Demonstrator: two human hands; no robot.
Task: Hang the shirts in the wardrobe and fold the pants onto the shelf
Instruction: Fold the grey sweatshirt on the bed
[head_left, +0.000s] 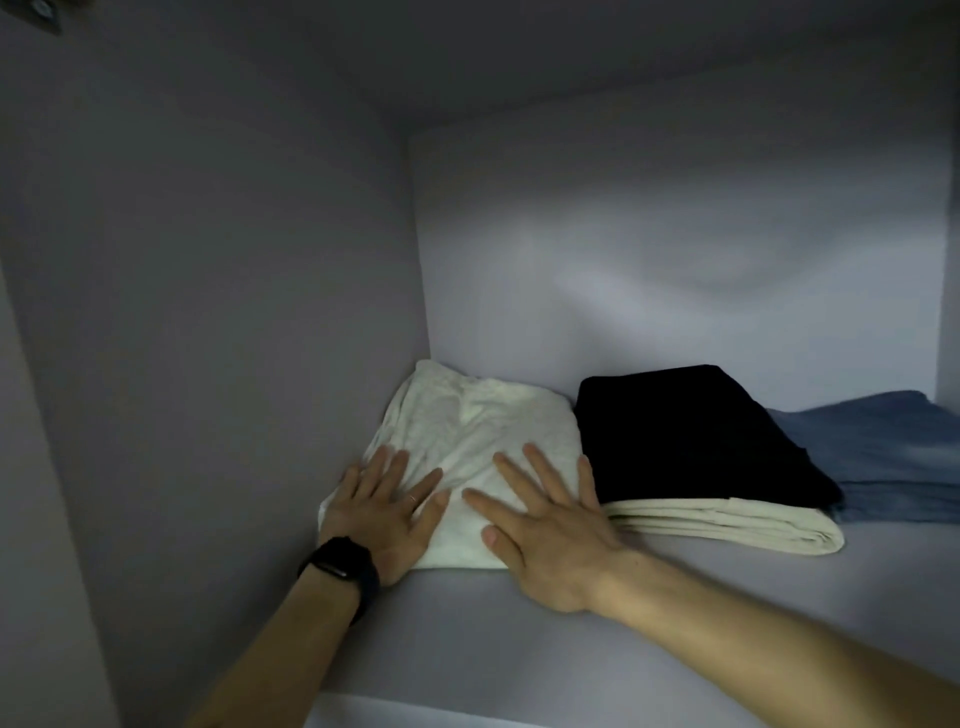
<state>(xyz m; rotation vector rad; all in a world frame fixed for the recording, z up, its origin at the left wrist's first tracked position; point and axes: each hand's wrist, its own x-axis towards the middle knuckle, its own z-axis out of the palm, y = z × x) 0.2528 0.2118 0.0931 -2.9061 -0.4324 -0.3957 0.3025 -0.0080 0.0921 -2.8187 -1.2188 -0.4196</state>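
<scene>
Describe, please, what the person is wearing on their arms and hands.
Both forearms are bare, with no sleeves in view. The left hand has a black band watch with a dark rectangular face at its wrist and a thin ring on one finger. The right hand shows no ring, watch or glove.
</scene>
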